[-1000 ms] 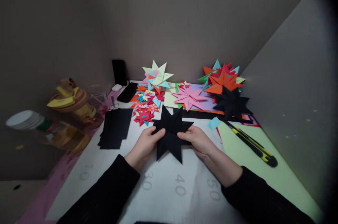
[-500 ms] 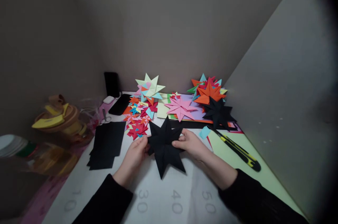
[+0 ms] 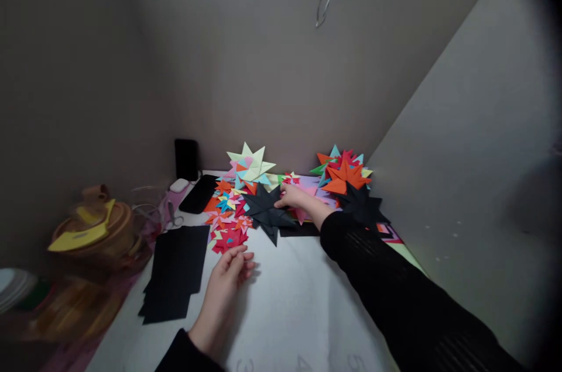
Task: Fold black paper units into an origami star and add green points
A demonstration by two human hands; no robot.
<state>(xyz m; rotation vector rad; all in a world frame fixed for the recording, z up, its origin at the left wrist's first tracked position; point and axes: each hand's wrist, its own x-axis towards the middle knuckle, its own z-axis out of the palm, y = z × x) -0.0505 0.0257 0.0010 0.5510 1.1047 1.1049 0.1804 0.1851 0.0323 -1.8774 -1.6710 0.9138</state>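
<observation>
Pinching black star [image 3: 267, 208] with right fingers [image 3: 285, 193], bottle [image 3: 72, 310] at left, amber inside (blurred)

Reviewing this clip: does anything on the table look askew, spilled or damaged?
Only the black sheets beside the left hand look untidy: they're stacked unevenly, lower ones jutting out at the near end. I see no spill, and the black star in the right hand shows no visible tear.

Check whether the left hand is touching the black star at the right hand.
Apart. The head view shows the left hand lower in the picture than the black star, with white surface visible between them.
</observation>
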